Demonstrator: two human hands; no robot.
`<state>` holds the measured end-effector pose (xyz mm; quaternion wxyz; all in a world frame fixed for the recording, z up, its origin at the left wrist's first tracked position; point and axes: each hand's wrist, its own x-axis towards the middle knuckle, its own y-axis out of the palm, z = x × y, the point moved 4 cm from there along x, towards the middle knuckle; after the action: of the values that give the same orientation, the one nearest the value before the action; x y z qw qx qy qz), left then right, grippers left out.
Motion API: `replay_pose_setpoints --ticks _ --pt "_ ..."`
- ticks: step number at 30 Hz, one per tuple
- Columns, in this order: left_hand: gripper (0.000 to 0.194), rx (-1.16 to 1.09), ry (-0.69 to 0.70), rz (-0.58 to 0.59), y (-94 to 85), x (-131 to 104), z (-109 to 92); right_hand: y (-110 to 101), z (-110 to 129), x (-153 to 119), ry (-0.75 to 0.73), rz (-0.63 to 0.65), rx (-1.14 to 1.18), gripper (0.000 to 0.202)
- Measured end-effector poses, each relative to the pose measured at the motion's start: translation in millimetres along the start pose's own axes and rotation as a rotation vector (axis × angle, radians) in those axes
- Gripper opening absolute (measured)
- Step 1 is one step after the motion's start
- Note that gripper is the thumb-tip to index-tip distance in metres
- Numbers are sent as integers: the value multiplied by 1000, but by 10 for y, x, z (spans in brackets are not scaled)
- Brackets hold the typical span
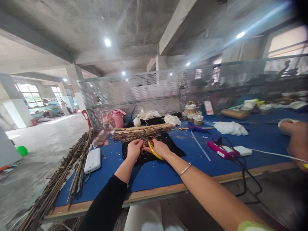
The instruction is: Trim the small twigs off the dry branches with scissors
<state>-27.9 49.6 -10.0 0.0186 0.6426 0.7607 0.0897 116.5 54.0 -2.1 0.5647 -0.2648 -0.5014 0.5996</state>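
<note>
Your right hand (pixel 159 148) curled its fingers round the shears (pixel 155 152), above the cloth (pixel 173 146); your left hand (pixel 134 149) pinched shut—on what, couldn't tell. Blades (pixel 144 138) sat near its fingertips (pixel 141 143)—a slip could've nicked them.

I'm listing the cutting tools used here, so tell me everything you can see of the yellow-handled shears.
The yellow-handled shears are in the right hand, which hides part of them. A smooth, curved yellow handle, plastic-looking, bows back toward the wrist; a touch of red shows near the dark, metallic-looking blades. They are held above the black cloth, blades pointing away toward the twig bundle. Whether the blades touch anything is too small to tell.
</note>
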Motion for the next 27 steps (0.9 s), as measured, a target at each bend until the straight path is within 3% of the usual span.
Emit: replay_pose_setpoints --ticks 10,20,27 --pt "21 52 59 100 26 18 75 24 37 -19 -54 -5 60 64" --pt "17 174 65 36 2 -41 -21 18 4 17 0 35 -6 62" --pt "14 53 42 81 21 24 61 56 -17 32 8 40 -29 65"
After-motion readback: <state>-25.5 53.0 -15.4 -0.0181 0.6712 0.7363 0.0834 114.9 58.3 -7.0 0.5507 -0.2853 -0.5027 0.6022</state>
